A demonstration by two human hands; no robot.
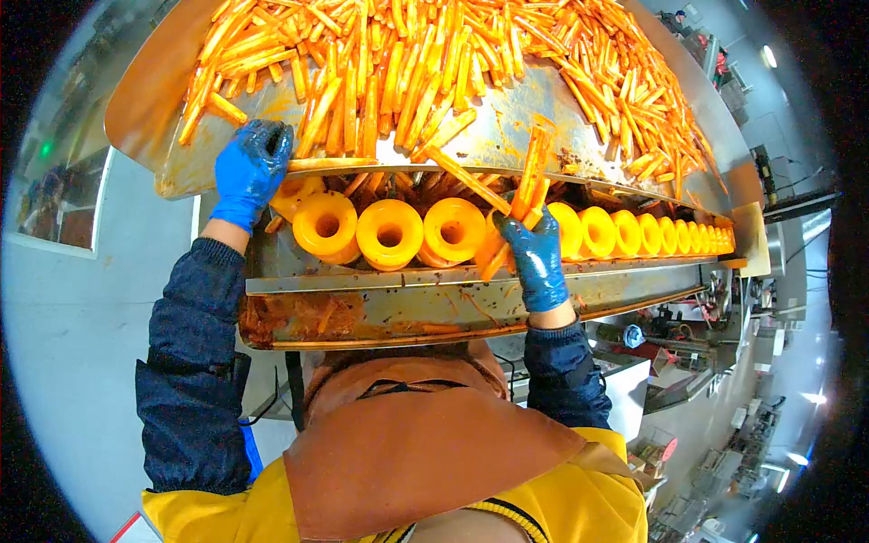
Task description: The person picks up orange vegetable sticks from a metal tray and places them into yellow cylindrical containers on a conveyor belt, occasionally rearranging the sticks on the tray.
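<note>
My left hand (252,172), in a blue glove with dark wet fingertips, is closed at the near left edge of the metal tray. One orange stick (333,165) runs out to the right from it along the tray's lip. My right hand (536,258), in a wet blue glove, grips a small bunch of orange sticks (531,172) pointing in different directions, some upward and some down past the palm. It is in front of a row of yellow ring-mouthed cups (390,234), hiding part of the row. Beyond both hands lies a large heap of orange sticks (425,63).
The metal tray (507,127) has an oily, stained surface and a raised lip. Below the cups runs a narrow metal trough (434,312) with reddish residue and scraps. A brown apron (425,452) covers my chest. Machinery and shelving (715,326) stand at the right.
</note>
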